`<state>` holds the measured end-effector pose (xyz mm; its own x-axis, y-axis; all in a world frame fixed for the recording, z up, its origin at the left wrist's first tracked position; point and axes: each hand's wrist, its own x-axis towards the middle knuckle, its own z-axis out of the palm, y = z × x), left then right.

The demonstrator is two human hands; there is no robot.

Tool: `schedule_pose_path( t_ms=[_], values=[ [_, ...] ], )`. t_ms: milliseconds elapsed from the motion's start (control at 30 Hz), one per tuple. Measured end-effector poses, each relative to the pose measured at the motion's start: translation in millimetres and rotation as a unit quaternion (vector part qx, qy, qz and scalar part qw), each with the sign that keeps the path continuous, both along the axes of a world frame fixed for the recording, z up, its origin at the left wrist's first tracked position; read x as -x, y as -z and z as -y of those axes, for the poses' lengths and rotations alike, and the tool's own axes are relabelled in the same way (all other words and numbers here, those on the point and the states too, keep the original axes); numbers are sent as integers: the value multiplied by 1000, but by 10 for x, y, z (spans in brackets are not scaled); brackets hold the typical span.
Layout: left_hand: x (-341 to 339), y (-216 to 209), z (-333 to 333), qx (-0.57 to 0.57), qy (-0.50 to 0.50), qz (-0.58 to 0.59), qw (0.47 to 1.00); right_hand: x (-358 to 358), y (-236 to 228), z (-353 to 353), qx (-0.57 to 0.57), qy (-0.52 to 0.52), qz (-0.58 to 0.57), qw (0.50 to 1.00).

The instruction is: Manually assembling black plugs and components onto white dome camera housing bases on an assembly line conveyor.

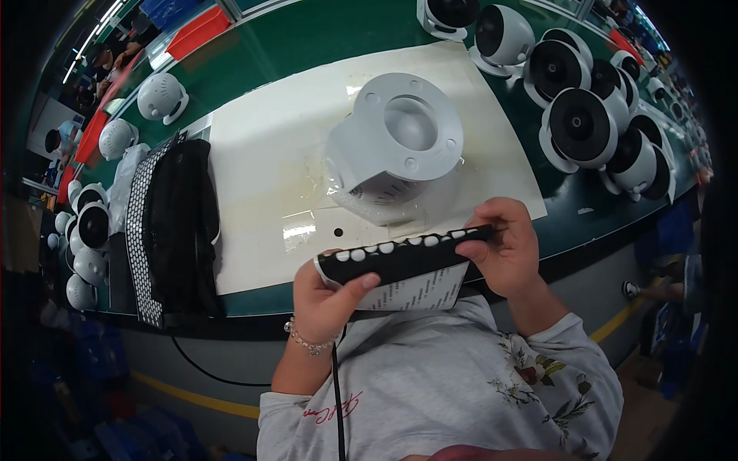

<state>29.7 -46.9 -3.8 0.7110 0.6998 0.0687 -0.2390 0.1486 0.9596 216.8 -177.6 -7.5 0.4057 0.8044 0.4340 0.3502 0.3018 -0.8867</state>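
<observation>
In front of my body I hold a black sheet with a row of round white spots along its far edge. Printed white backing paper shows below it. My left hand is closed round the sheet's left end, thumb on top. At the right end, my right hand pinches the corner between thumb and fingers. Just beyond the sheet, a small black disc lies on the white mat. Farther off, a white rounded device stands with its ring-shaped base turned upward, on clear plastic wrap.
Left of the mat lies a stack of black sheets beside a clear plastic bag. Several white devices with black round fronts crowd the right side; more stand far left. Red trays line the back-left edge. People sit beyond.
</observation>
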Motion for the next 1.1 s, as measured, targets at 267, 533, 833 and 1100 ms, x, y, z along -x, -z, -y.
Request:
schedule_pose_path(
  t_ms=[267,533,833,1100],
  values=[
    [-6,-6,20,-31,-67,-13,997,-87,-48,26,62,-41,-64,995],
    [6,42,15,-182,-110,-46,976,-237,-336,-19,101,-90,-82,987],
    [-23,-4,11,-304,-92,-92,944,-322,-404,-74,-36,-67,154,985],
    [-69,-16,-7,-356,-79,-81,928,-204,-504,-110,-37,-46,276,959]
  ],
)
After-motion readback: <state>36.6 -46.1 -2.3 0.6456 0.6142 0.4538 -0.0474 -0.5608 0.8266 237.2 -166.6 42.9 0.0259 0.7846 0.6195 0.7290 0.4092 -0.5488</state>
